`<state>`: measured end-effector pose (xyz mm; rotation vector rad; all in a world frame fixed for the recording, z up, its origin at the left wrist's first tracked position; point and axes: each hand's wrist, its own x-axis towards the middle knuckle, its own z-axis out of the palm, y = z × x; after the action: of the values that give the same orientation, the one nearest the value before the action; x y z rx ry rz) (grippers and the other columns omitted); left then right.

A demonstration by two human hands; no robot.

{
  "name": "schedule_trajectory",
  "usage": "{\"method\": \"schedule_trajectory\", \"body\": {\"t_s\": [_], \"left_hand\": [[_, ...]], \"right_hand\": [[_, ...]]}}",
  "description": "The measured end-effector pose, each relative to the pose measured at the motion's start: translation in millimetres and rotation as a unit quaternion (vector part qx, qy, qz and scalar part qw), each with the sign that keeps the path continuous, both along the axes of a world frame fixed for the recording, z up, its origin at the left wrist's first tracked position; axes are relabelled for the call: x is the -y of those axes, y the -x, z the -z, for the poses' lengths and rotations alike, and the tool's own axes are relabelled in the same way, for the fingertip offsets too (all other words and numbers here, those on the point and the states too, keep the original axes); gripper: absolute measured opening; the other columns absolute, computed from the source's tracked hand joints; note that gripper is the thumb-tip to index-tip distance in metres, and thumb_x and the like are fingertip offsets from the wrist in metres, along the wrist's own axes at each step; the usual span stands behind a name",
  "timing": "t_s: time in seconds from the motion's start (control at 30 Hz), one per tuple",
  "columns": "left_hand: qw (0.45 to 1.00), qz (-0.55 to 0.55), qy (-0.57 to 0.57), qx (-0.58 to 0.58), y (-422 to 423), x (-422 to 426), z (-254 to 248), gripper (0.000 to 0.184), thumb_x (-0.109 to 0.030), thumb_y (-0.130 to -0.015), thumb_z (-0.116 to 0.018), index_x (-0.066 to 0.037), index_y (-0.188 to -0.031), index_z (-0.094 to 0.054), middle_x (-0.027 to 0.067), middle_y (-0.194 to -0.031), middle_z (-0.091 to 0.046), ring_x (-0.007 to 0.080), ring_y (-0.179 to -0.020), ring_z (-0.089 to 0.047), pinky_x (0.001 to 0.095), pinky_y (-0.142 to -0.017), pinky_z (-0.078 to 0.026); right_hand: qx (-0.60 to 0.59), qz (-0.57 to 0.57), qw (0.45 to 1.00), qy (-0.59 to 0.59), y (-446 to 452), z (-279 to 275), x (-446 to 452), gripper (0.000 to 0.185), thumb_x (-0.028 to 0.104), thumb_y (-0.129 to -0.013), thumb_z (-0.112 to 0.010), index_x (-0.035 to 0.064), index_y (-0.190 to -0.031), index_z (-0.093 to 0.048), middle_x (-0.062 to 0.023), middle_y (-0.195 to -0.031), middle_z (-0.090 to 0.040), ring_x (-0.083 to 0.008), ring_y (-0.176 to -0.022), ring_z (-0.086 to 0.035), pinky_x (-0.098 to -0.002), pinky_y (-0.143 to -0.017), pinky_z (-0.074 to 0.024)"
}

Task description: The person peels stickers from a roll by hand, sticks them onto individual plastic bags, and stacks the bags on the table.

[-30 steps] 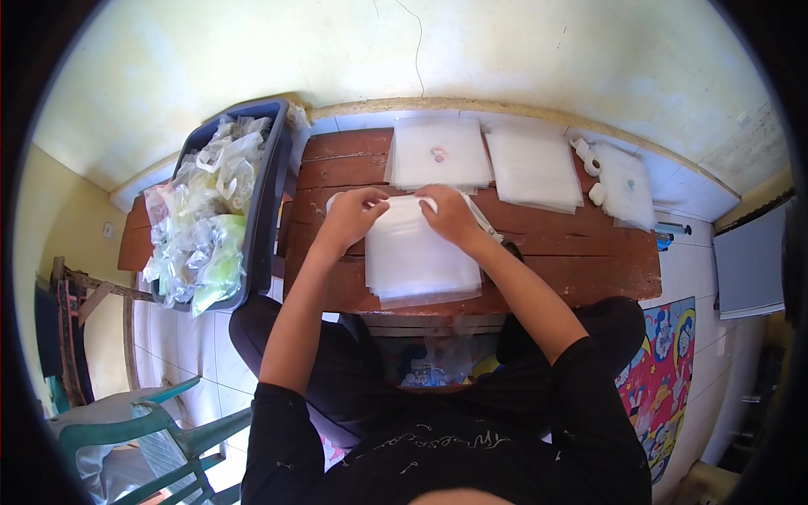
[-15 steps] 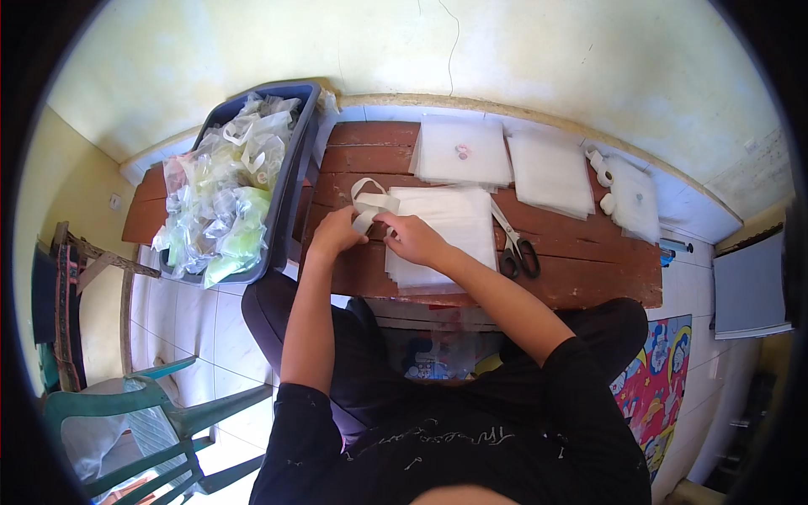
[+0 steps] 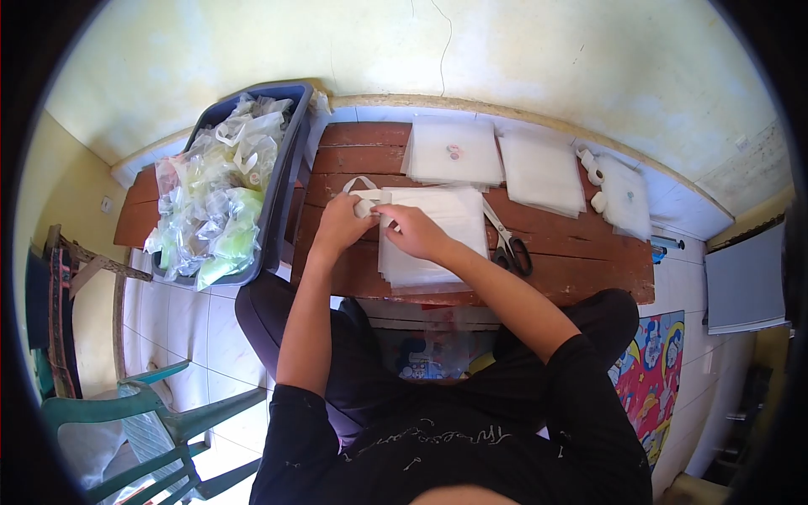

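Left of the near plastic stack (image 3: 438,248), the left hand's (image 3: 341,225) grip is closed on a looped white strap (image 3: 368,194), partly hidden by fingers; whether the right hand's (image 3: 411,231) pinches it, I cannot tell. Beyond that stack, a reddish mark (image 3: 454,152) is illegible.

Pale yellow, stained back wall (image 3: 539,59), dark hairline (image 3: 450,34) running down it, white tile strip (image 3: 379,114) along its base. Desk (image 3: 572,252): red-brown planks, worn paint. Floor (image 3: 189,337): white tile, brightest lower left, by green plastic chair (image 3: 185,425). Small white fitting on left wall (image 3: 76,168). Cartoon-print mat (image 3: 652,370) at right. Far right dim.
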<state>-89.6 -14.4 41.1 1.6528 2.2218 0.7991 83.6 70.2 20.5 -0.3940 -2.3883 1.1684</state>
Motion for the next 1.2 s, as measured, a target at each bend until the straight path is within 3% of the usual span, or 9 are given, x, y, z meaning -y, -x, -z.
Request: {"method": "schedule_trajectory", "body": {"t_s": [0.13, 0.2, 0.37, 0.47, 0.53, 0.67, 0.83, 1.07, 1.2], "left_hand": [[0.99, 0.035, -0.098, 0.09, -9.9, 1.8, -23.5, 0.041, -0.021, -0.07, -0.081, 0.004, -0.099, -0.069, 0.0186, -0.088, -0.067, 0.0297, -0.076, -0.065, 0.0371, -0.071, -0.051], [0.99, 0.053, -0.071, 0.105, -13.4, 5.0, -36.5, 0.039, -0.018, -0.07, -0.081, 0.005, -0.099, -0.069, 0.0178, -0.087, -0.067, 0.0273, -0.074, -0.065, 0.0355, -0.07, -0.05], [0.991, 0.086, -0.045, 0.093, -14.1, 7.7, -41.6, 0.036, -0.016, -0.07, -0.081, 0.004, -0.097, -0.068, 0.0139, -0.087, -0.065, 0.0228, -0.073, -0.063, 0.0328, -0.069, -0.05], [0.991, 0.11, -0.044, 0.067, -13.1, 7.6, -42.6, 0.036, -0.017, -0.07, -0.081, 0.004, -0.097, -0.069, 0.0169, -0.099, -0.066, 0.0294, -0.084, -0.067, 0.0364, -0.072, -0.051], [0.987, 0.11, -0.05, 0.103, -11.8, 6.2, -37.4, 0.038, -0.013, -0.069, -0.082, 0.002, -0.1, -0.068, 0.0082, -0.092, -0.062, 0.0211, -0.076, -0.062, 0.0316, -0.069, -0.049], [0.978, 0.12, -0.083, 0.147, -13.8, 3.6, -36.3, 0.037, -0.013, -0.069, -0.083, 0.003, -0.099, -0.068, 0.0133, -0.097, -0.067, 0.0262, -0.084, -0.066, 0.0359, -0.073, -0.051], [0.967, 0.107, -0.092, 0.211, -21.5, 3.1, -38.9, 0.041, -0.023, -0.072, -0.086, 0.002, -0.096, -0.065, 0.0076, -0.076, -0.065, 0.0132, -0.071, -0.058, 0.0303, -0.069, -0.049], [0.96, 0.109, -0.109, 0.234, -16.7, -0.9, -26.5, 0.039, -0.026, -0.075, -0.085, 0.0, -0.094, -0.063, 0.003, -0.076, -0.063, 0.0094, -0.068, -0.055, 0.0275, -0.064, -0.047], [0.917, 0.1, -0.085, 0.376, -19.3, -1.2, -29.8, 0.03, -0.023, -0.084, -0.077, 0.0, -0.097, -0.063, 0.0043, -0.079, -0.065, 0.0102, -0.071, -0.06, 0.0264, -0.064, -0.048]], "right_hand": [[-0.04, 0.026, 0.999, -0.012, -6.1, -25.4, -11.8, 0.036, 0.001, -0.08, -0.063, 0.0014, -0.116, -0.059, -0.0205, -0.102, -0.065, -0.0331, -0.08, -0.066, -0.0381, -0.074, -0.053], [-0.146, 0.081, 0.984, -0.067, -4.2, -41.0, -9.8, 0.031, -0.001, -0.082, -0.063, 0.0009, -0.113, -0.061, -0.0141, -0.106, -0.066, -0.0238, -0.076, -0.065, -0.0327, -0.07, -0.0547], [-0.088, 0.01, 0.995, -0.053, 1.5, -48.5, -19.2, 0.032, -0.003, -0.08, -0.065, 0.0012, -0.112, -0.062, -0.0129, -0.102, -0.067, -0.0226, -0.075, -0.065, -0.0327, -0.068, -0.0544], [-0.048, -0.021, 0.998, -0.031, 2.2, -41.3, -26.6, 0.03, -0.003, -0.079, -0.065, 0.0012, -0.108, -0.064, -0.0125, -0.097, -0.069, -0.0215, -0.074, -0.065, -0.032, -0.067, -0.0537], [-0.044, -0.023, 0.999, -0.016, 1.3, -39.0, -30.2, 0.027, -0.003, -0.078, -0.065, 0.0008, -0.105, -0.066, -0.0124, -0.095, -0.069, -0.0207, -0.074, -0.065, -0.0315, -0.067, -0.0533], [-0.056, -0.001, 0.998, 0.032, -6.3, -39.2, -35.9, 0.022, -0.004, -0.076, -0.062, -0.0018, -0.098, -0.067, -0.0112, -0.084, -0.068, -0.0159, -0.07, -0.063, -0.0297, -0.064, -0.0509], [-0.015, 0.039, 0.998, 0.057, -15.5, -46.9, -42.6, 0.022, -0.001, -0.076, -0.06, -0.0043, -0.097, -0.067, -0.0093, -0.075, -0.064, -0.0129, -0.066, -0.06, -0.0283, -0.061, -0.0487], [-0.036, 0.057, 0.99, 0.122, -21.4, -45.3, -49.2, 0.017, 0.001, -0.076, -0.059, -0.0046, -0.09, -0.066, -0.0093, -0.07, -0.063, -0.0131, -0.06, -0.06, -0.0283, -0.055, -0.0475], [-0.072, 0.074, 0.987, 0.126, -22.1, -43.4, -53.2, 0.011, 0.002, -0.077, -0.059, -0.0038, -0.085, -0.065, -0.0085, -0.064, -0.062, -0.0124, -0.056, -0.059, -0.0279, -0.052, -0.0458]]}}
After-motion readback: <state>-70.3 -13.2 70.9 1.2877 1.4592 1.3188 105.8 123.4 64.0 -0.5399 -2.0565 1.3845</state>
